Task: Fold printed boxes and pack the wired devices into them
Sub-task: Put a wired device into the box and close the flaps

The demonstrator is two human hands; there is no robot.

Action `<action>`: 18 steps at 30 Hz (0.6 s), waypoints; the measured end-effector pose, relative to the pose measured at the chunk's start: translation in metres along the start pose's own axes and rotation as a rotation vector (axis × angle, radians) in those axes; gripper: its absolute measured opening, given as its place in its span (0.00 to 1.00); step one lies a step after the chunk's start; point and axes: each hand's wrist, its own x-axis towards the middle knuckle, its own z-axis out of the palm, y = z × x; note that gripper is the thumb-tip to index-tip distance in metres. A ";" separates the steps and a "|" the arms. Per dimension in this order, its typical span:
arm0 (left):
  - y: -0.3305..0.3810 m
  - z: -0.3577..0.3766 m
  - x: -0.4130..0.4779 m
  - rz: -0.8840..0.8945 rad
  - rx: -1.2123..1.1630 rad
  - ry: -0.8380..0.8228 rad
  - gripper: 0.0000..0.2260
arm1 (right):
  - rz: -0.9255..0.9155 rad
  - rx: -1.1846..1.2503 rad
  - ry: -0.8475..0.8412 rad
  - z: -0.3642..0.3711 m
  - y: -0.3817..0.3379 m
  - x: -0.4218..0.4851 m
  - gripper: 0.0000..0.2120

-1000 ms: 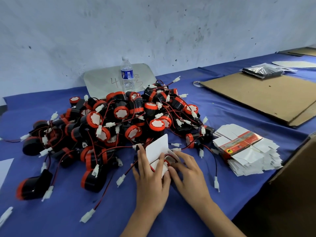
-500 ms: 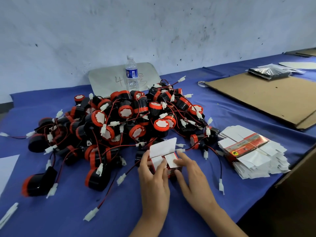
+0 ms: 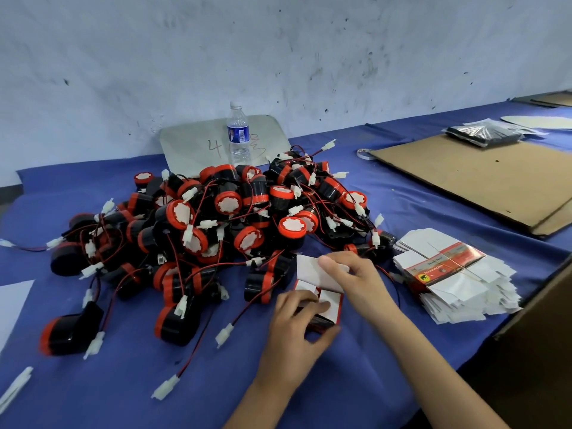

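Box [image 3: 322, 300] sat on the blue bench [image 3: 123, 382] before the device pile [image 3: 216, 224], gripped by the left hand [image 3: 294, 332]; the right hand [image 3: 356, 280] pinched its white flap [image 3: 309, 270]. Fingers hid its contents.

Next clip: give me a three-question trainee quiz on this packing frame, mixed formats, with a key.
1. True or false: the water bottle lies on its side.
2. Which hand presses the top flap of the box? A) left B) right
3. Fill in: the banded stack of flat boxes lies to the person's ____ of the device pile.

Key: 1 false, it stands upright. 2 B, the right hand is on the flap; the left hand steadies the box. 3 right.
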 end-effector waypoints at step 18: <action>-0.001 0.002 -0.002 -0.065 -0.137 0.010 0.10 | -0.077 0.027 0.064 0.012 0.016 -0.022 0.11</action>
